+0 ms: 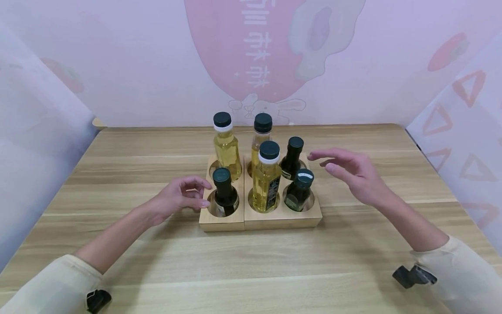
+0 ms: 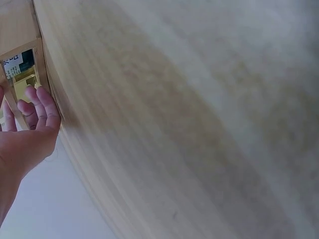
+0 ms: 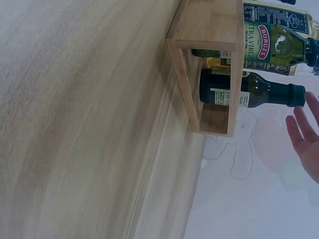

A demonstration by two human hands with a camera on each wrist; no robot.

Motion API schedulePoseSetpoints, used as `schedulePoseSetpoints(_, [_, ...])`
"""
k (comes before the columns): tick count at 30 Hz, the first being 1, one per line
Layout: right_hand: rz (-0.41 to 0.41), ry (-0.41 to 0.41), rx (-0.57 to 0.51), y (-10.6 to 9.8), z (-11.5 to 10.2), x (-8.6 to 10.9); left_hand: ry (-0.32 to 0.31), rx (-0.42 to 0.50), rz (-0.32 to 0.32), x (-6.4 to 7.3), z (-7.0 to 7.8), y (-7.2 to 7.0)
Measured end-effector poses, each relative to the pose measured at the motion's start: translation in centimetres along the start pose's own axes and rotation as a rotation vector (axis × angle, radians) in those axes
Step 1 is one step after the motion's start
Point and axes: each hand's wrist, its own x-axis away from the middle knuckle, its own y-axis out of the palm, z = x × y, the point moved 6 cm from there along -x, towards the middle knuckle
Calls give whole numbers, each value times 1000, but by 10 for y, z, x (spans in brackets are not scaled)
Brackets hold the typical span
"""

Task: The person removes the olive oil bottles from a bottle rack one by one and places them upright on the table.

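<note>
My left hand [image 1: 182, 194], fingers loosely curved, is at the left edge of a wooden bottle rack [image 1: 223, 227]. It is nearest a dark bottle [image 1: 224, 196] in the front left hole. On the other side, my right hand [image 1: 353, 172] hovers with fingers spread, near a dark bottle [image 1: 292, 159] at the back right. A small green olive oil bottle [image 1: 299, 194] stands in front of that one. Between the hands, clear bottles of yellow oil stand at back left [image 1: 227, 150], back middle [image 1: 259, 141] and front middle [image 1: 266, 185]. Neither hand holds anything.
The rack stands on a light wood-grain table [image 1: 164, 270], with a seam between its narrow left section and wider right one. Behind the table rises a pale printed wall [image 1: 149, 65]. Similar panels border both sides.
</note>
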Motion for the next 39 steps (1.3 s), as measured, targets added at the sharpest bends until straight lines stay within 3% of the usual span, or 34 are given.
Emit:
schedulePoseSetpoints(6, [-51, -125, -77, 6, -10, -1, -24, -6, 3, -1, 0, -1])
schedulePoseSetpoints(12, [-93, -195, -55, 12, -14, -2, -37, -24, 7, -1, 0, -1])
schedulePoseSetpoints(29, [-77, -37, -6, 21, 1, -4, -71, -61, 13, 1, 3, -2])
schedulePoseSetpoints(39, [-66, -28, -14, 22, 2, -4, -60, -95, -7, -3, 4, -1])
